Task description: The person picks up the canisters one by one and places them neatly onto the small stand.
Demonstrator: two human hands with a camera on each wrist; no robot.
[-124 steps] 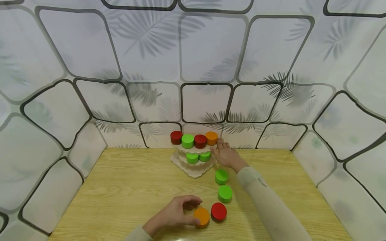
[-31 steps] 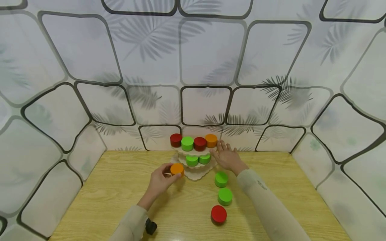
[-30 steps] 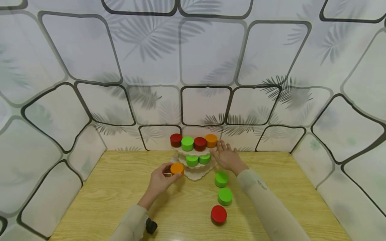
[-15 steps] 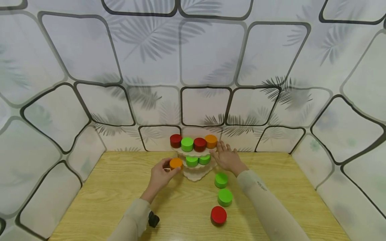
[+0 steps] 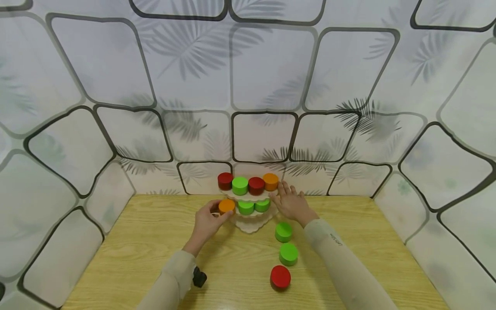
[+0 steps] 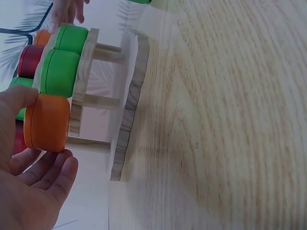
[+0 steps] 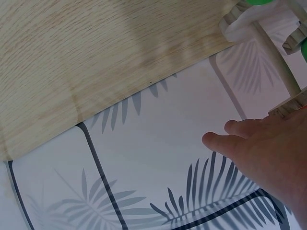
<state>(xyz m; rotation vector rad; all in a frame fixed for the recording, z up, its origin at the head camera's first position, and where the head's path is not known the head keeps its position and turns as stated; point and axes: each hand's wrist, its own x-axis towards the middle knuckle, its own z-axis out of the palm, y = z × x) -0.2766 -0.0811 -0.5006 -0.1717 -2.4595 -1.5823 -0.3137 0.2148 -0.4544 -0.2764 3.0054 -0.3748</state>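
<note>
Leaf-patterned wall point(image 5: 271, 64) backs a wood-grain table point(image 5: 155, 258). The left hand point(image 5: 206, 223) pinches an orange round block point(image 5: 226, 206) at the middle shelf point(image 6: 86, 67) of a tiered wooden stand point(image 5: 249, 224), beside two green round blocks point(image 5: 246, 208); the right hand point(image 5: 293, 205), fingers straight, flanks the stand. Nearer lies a red round block point(image 5: 280, 277).

Pinching a smooth, orange cylindrical block point(image 5: 226, 206) level in the left hand point(image 5: 205, 222), at the left end of the middle tier point(image 6: 85, 67) of a pale, scallop-edged wooden stand point(image 5: 249, 225), standing upright on the table point(image 5: 131, 249).
</note>
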